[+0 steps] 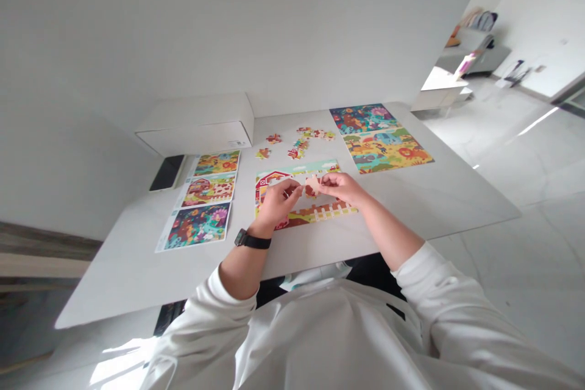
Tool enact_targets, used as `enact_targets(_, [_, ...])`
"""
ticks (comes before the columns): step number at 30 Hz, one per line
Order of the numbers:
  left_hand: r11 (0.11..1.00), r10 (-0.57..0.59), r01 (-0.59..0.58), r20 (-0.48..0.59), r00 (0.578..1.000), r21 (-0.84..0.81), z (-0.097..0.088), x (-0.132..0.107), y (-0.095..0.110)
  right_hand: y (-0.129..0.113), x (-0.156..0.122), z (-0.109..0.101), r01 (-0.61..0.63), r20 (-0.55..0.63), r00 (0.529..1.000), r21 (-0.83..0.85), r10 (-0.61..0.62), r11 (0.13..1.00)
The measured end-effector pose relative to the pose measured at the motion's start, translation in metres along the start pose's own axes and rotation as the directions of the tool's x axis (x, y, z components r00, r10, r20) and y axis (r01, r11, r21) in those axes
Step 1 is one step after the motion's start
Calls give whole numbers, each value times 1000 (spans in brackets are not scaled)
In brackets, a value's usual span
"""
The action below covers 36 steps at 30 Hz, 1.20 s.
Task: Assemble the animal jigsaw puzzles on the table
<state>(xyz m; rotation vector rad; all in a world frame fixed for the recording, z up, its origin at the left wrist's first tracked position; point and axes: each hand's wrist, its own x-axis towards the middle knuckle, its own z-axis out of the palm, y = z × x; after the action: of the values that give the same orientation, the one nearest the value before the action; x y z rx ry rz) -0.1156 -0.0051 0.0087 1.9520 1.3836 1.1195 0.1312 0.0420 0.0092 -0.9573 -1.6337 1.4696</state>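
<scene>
A cream-and-brown jigsaw puzzle piece (312, 186) is held just over a partly filled farm puzzle (299, 217). My right hand (340, 187) pinches the piece at its right edge. At the left edge, the thumb and forefinger of my left hand (282, 200) are closed on it too. The puzzle shows a red barn and a white fence, with a pale gap in its middle, partly hidden by my hands. Behind it lie several loose puzzle pieces (299, 145), some apparently joined.
On the left lie a sheet of three small pictures (208, 189) and a dark phone-like slab (167, 172). A white box (196, 125) stands against the wall. Two finished-looking puzzles (388, 149) lie at the right of the white table (439, 195).
</scene>
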Motion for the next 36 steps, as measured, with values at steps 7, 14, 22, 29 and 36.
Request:
enact_targets(7, [999,-15,18,63,998,-46,-1,1,2,-3,-1,0,-14,28,1000,51,12,999])
enact_targets(14, [1000,-13,16,125,992,-19,0,1,-1,-3,-2,-6,-45,-108,993,22,47,999])
enact_targets(22, [999,8,-13,124,992,36,-2,1,-3,-1,-1,-12,-65,-161,985,25,68,998])
enact_targets(29, [996,29,-39,124,992,77,-1,1,0,-3,-2,-12,-55,-190,980,48,63,997])
enact_targets(36, [992,39,-56,145,989,115,0,1,-1,2,2,-22,12,-252,968,33,-4,999])
